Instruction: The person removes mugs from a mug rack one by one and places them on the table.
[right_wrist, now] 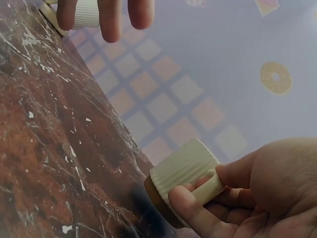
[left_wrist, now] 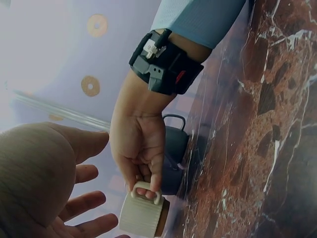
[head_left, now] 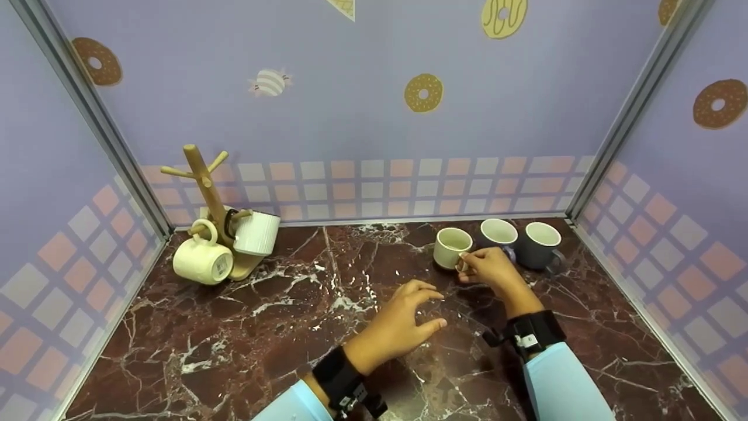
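My right hand (head_left: 489, 270) pinches the handle of a cream ribbed mug (head_left: 449, 248) with a brown base band. In the right wrist view the fingers curl through the handle of that mug (right_wrist: 181, 173), which stays upright close over the table. My left hand (head_left: 403, 321) is held over the table to the left, fingers spread and holding nothing. Beside the right hand, two dark mugs with pale insides stand on the table: one (head_left: 498, 232) partly hidden by the hand, the other (head_left: 539, 245) farther right.
At the back left, a wooden mug tree (head_left: 204, 181) carries a cream mug (head_left: 196, 260) and a white ribbed mug (head_left: 257, 234) on its lower pegs; its upper pegs are bare. Walls enclose the marbled table (head_left: 280, 339) at the back and sides.
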`<move>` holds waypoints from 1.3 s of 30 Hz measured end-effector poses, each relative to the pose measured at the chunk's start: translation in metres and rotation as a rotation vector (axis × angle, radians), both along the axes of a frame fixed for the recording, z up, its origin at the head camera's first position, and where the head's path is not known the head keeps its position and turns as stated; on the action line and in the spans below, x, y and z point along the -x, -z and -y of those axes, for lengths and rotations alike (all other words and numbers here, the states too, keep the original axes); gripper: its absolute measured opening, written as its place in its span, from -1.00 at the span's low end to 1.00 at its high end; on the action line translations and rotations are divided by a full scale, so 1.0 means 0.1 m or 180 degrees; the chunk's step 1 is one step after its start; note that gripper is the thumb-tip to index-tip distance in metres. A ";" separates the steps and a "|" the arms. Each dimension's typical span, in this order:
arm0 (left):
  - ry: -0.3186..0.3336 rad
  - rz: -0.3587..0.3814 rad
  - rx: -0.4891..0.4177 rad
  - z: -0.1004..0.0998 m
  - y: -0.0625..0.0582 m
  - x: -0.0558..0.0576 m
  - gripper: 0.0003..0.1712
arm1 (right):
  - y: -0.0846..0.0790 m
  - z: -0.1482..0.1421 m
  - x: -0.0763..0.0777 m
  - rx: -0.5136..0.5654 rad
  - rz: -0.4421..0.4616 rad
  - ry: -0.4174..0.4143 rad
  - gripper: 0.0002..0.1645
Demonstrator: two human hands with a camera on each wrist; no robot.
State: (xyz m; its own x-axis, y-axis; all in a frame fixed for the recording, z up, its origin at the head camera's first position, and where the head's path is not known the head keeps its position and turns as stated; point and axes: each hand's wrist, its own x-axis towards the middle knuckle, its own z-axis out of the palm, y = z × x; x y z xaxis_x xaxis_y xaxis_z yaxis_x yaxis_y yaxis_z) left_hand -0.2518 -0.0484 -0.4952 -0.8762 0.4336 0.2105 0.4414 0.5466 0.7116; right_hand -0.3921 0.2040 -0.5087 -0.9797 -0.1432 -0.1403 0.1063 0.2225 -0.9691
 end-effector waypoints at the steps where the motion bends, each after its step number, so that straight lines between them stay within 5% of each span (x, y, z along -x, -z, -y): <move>1: 0.0017 0.0019 0.0013 0.00 0.01 0.00 -0.43 | 0.01 0.00 0.00 0.0004 0.0014 0.0011 -0.59; 13: 0.0232 0.0085 0.0030 -0.04 0.03 -0.03 -0.35 | 0.09 -0.04 0.05 0.0046 0.0094 0.0111 -0.61; 21: 0.0198 -0.0005 0.0093 -0.02 0.04 -0.02 -0.39 | 0.13 -0.03 0.05 -0.0077 0.0055 -0.0049 -0.59; 39: 0.0170 0.0126 0.0114 -0.01 0.03 -0.01 -0.37 | 0.11 -0.08 0.05 0.0016 0.0204 0.0241 -0.61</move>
State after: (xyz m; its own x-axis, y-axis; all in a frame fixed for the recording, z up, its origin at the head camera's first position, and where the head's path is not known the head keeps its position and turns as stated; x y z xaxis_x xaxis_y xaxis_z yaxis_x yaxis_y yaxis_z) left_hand -0.2505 -0.0478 -0.4979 -0.8589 0.4865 0.1597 0.4426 0.5484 0.7095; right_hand -0.3973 0.2120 -0.5193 -0.9768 -0.0699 -0.2024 0.1844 0.2066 -0.9609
